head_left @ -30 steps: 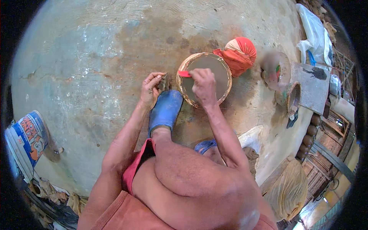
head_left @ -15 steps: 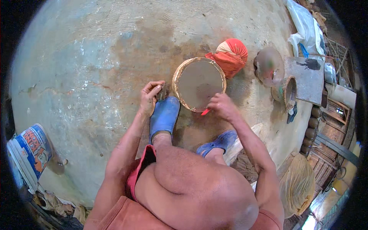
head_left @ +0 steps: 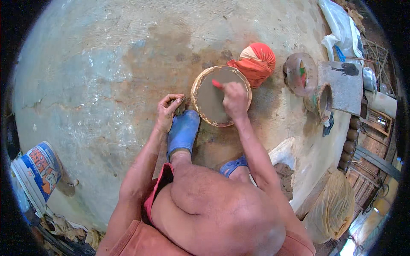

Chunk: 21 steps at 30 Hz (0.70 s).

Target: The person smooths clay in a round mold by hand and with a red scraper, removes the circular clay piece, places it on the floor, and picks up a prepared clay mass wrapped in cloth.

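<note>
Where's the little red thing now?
In the head view, above the middle, the little red thing pokes from the right hand, over the round grey surface, left of the red bundle.

Concrete floor point(head_left: 94, 59), worn and mottled grey-blue, with a fine crack at left and a broad brown stain point(head_left: 149, 64) toward the centre. A round vessel point(head_left: 193, 96) with a pale, flaking rim and smooth grey face rests on the stained area; a red-and-cream cloth bundle point(head_left: 260, 64) lies just beside it. Two blue clogs point(head_left: 183, 132) stand nearer the viewer. At right are two open-mouthed pots point(head_left: 290, 79) near a grey slab point(head_left: 341, 91); at far left, a white-and-blue bucket point(head_left: 38, 170).
</note>
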Tool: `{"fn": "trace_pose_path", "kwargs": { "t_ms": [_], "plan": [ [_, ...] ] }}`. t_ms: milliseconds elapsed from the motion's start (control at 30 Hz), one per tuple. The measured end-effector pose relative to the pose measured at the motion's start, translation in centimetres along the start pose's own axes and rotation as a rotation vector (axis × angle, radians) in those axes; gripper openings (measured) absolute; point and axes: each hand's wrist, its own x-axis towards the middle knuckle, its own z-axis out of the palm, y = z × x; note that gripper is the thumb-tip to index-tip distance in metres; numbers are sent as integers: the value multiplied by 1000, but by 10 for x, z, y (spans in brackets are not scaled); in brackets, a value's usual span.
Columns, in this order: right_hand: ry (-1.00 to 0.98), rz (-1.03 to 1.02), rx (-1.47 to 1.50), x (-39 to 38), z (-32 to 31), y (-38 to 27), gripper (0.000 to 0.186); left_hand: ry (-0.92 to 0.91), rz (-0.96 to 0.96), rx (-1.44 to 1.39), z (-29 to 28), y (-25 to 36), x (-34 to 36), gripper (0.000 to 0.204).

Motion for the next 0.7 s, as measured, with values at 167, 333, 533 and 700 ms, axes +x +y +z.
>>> {"fn": "trace_pose_path", "kwargs": {
  "t_ms": [167, 333, 533, 700],
  "plan": [
    [-263, -196, 128, -55, -35, -24, 30, 4, 65, -28, -4, -3, 3, 15],
    [-527, -166, 167, -61, -73, 0, 32, -43, 43, -38, -9, -2, 5, 13],
    [29, 213, 472, -7, -67, -77, 24, 7, 190, 160, 89, 33, -10, 21],
    [-69, 302, 683, 8, -72, -98, 19, -265, -28, 191, 85, 48, 12, 22]
  ]
}}
